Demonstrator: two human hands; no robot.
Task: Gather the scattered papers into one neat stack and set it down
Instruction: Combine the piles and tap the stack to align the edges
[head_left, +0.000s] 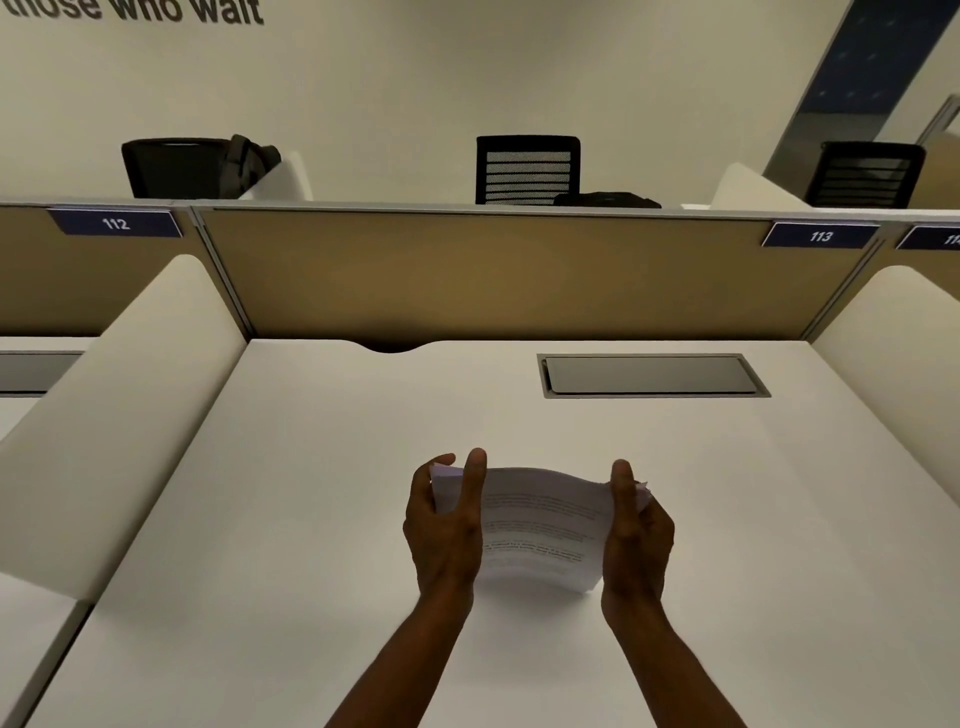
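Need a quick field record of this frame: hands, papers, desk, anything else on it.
left hand: grips left edge of the paper stack
right hand: grips right edge of the stack
stack: printed sheets, gathered, bowed between the hands, far edge raised; cannot tell if near edge touches the desk
desk: white, no loose sheets in view
cable hatch: closed, far right of the desk
divider: tan panel behind desk, label 113
task state: stack gathered, not yet set down

Partition tags (115, 223) read "112" and "113" — wall lettering (135, 10) shows "those who wait"; the papers' (540, 525) print is illegible.
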